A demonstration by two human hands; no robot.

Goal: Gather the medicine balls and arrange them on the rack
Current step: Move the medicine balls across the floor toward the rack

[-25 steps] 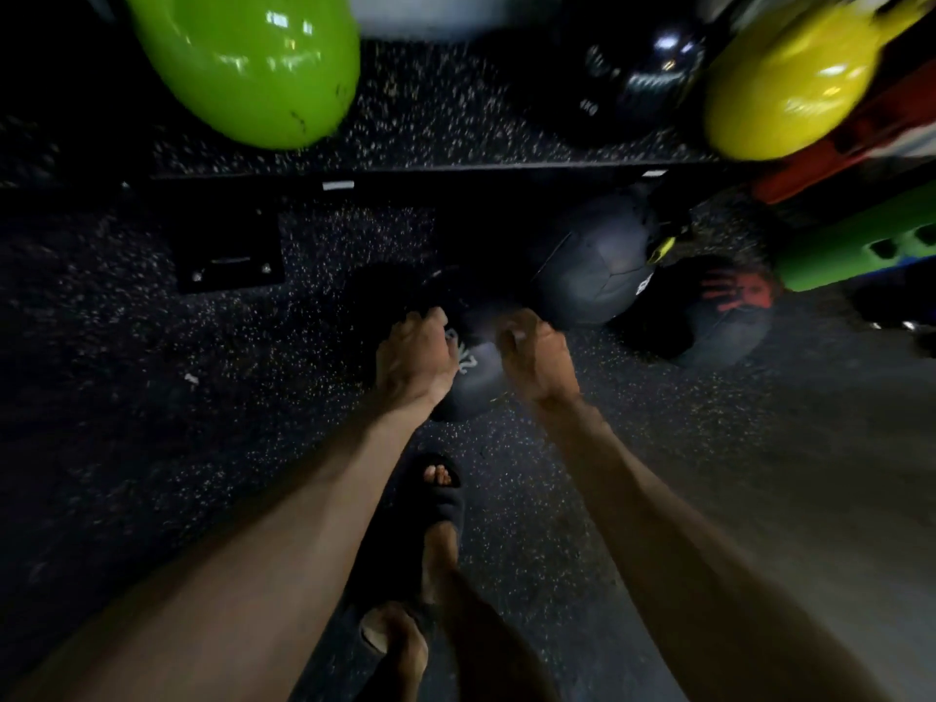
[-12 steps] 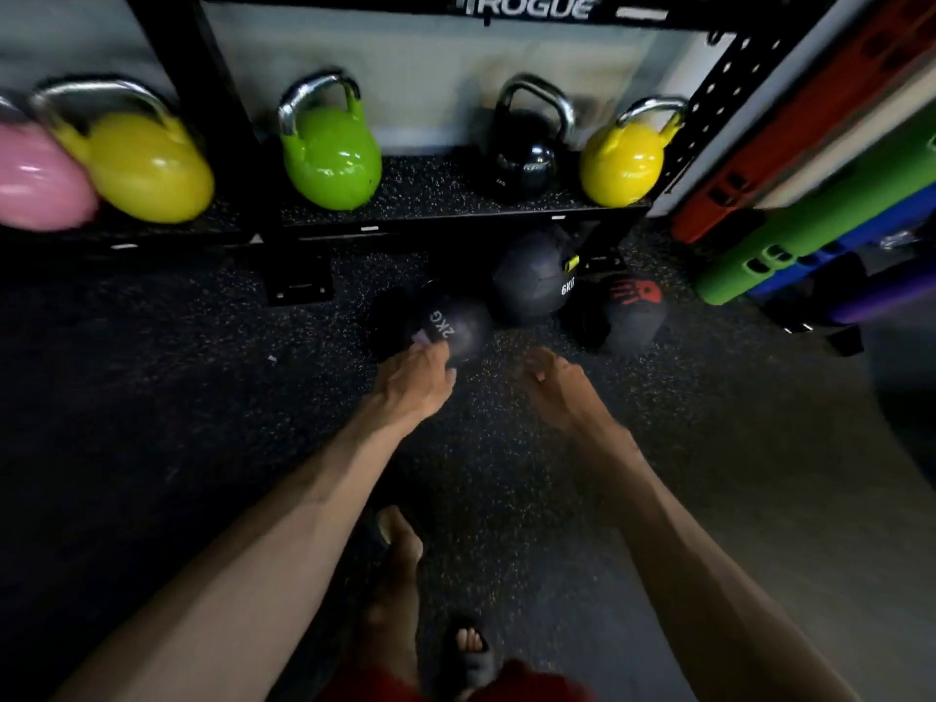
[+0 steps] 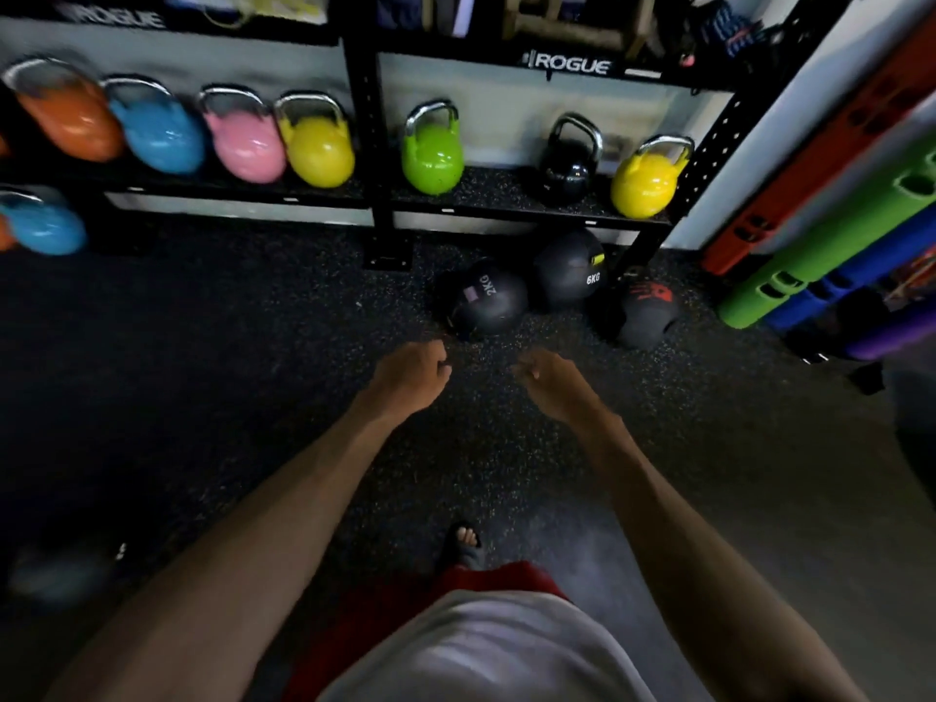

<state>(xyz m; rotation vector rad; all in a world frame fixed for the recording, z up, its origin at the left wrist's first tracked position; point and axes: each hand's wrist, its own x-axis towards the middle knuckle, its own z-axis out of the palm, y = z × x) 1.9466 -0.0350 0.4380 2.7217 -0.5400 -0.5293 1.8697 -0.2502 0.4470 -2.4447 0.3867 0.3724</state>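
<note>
Head view: both hands have let go of the 2KG ball (image 3: 489, 304) and pulled back from it. The left hand (image 3: 413, 372) and right hand (image 3: 549, 380) hang over the floor (image 3: 228, 357), fingers loosely curled, holding nothing. The ball sits on the floor before the rack (image 3: 377, 144), just beside the 6KG ball (image 3: 570, 271) and near the red-print ball (image 3: 648, 311). It looks gathered with the others, though not yet on a shelf

"2KG": printed in white on the black ball (image 3: 486, 304) just beyond the left hand (image 3: 410, 372). "6KG": printed on the rear ball (image 3: 570, 268), beyond the right hand (image 3: 552, 382). "ROGUE": on the rack beam (image 3: 572, 65) far beyond both hands, repeated on the left beam (image 3: 116, 17).
</note>
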